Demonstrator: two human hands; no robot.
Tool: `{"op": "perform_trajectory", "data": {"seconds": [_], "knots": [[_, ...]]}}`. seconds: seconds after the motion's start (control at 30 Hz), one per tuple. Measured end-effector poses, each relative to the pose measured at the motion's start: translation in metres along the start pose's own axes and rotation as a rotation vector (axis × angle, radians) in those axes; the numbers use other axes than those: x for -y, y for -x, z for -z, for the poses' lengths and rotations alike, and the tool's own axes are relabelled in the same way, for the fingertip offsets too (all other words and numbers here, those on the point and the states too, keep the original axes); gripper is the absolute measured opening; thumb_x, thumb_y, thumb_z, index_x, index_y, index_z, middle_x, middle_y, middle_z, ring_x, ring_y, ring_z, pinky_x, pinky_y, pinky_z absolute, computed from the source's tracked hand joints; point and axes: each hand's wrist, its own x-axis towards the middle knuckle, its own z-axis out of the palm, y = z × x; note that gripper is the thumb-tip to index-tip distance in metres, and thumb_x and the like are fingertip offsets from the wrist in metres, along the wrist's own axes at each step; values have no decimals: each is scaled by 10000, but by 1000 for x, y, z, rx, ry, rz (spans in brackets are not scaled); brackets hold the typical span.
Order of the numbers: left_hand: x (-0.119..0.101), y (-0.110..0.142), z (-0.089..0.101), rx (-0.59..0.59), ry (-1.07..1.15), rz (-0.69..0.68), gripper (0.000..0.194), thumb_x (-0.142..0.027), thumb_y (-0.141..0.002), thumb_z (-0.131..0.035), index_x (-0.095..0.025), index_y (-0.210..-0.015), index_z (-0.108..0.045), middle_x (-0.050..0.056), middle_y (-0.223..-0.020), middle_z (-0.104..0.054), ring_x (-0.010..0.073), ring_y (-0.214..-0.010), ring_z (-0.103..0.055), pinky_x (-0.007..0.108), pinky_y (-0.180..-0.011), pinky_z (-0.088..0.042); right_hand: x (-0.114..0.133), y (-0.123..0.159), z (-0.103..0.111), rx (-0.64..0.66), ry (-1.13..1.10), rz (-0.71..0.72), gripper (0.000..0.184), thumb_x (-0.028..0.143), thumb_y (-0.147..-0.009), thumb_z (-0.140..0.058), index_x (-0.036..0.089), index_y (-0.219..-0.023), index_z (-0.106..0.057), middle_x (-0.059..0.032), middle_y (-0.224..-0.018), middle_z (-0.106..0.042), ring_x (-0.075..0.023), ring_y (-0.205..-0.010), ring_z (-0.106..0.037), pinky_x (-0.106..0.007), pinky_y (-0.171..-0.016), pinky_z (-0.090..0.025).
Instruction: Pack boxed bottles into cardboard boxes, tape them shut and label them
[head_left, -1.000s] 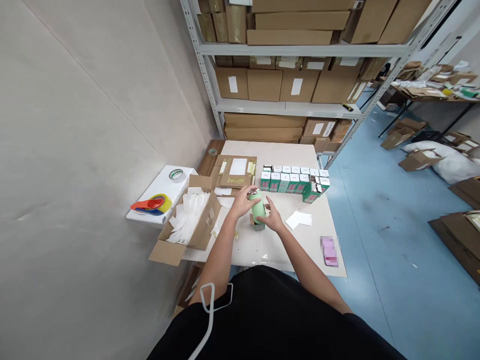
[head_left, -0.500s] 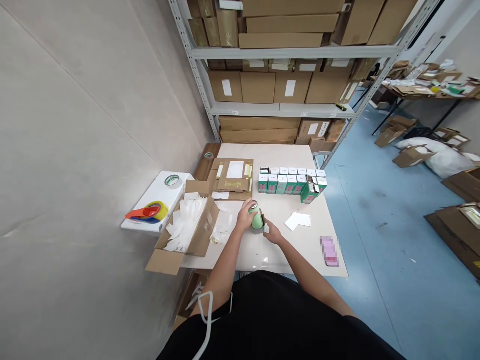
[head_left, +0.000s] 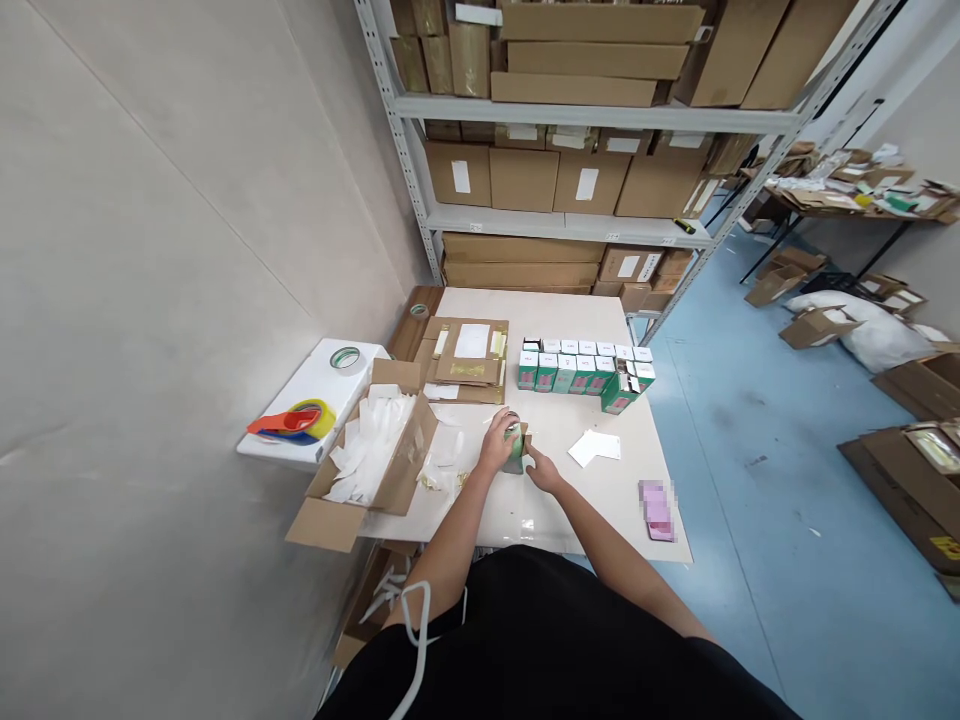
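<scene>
My left hand [head_left: 496, 441] is wrapped around the top of a light green cylindrical container [head_left: 515, 428] with a silvery rim. Most of the container is down inside a small open carton [head_left: 514, 465], which stands on the table in front of me. On the carton's right side, my right hand [head_left: 543, 471] grips the wall beside a raised brown flap [head_left: 526, 436]. Farther back, several green-and-white boxes [head_left: 566, 373] stand in rows, and one box [head_left: 619, 392] sits askew in front with its top flaps up.
White cards [head_left: 595, 447] and a pixelated pink item [head_left: 657, 510] lie to the right on the table [head_left: 555, 520]. Left are flattened cardboard [head_left: 469, 365], an open carton of white packing [head_left: 405, 470] and a tape dispenser [head_left: 296, 422]. Shelving [head_left: 592, 115] rises behind.
The green container has sunk deeper into the small carton, with my left hand moving down on it. My right hand stays at the carton's side. The view has shifted slightly.
</scene>
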Motion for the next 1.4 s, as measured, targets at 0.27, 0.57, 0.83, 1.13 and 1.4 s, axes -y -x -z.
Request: {"op": "perform_trajectory", "data": {"seconds": [0.27,0.57,0.83,1.13,1.4], "knots": [[37,12,-22,75,-281,8,342,-123,-835,-683,-255,-1143,-757,86,-1455,-582,279,-1335,-536,476,-1161,-434,-4,2,3,14,65,-32,815,30,-756,-509,225,-1547,-503,-54,-1510,-599,-268,-1398,-564,-465,-1207,-404],[78,33,-32,140,-358,-43,243,-233,-956,-596,-283,-1079,-800,64,-1365,-669,266,-1401,-479,449,-1186,-407,-23,3,3,12,70,-30,832,41,-767,-502,283,-1563,-486,3,-1528,-580,-250,-1440,-521,-459,-1226,-398],[109,30,-20,-175,24,579,329,-339,-960,-546,-201,-1202,-721,99,-1099,-773,248,-1064,-720,395,-991,-538,-35,0,-3,6,67,-14,817,52,-773,-510,289,-1555,-499,9,-1560,-545,-273,-1475,-477,-483,-1246,-369],[106,26,-36,-21,22,629,536,-281,-750,-810,-201,-1259,-664,90,-1118,-758,239,-1016,-726,350,-936,-547,-46,1,-20,-13,22,53,877,90,-788,-506,296,-1628,-356,-16,-1610,-483,-268,-1459,-494,-531,-1223,-398],[96,6,-25,172,119,571,693,-123,-652,-798,-197,-1320,-631,137,-1355,-672,285,-1202,-662,379,-1011,-519,-42,4,-26,37,53,135,853,83,-737,-527,268,-1568,-459,-50,-1599,-491,-276,-1495,-439,-526,-1243,-367]]}}
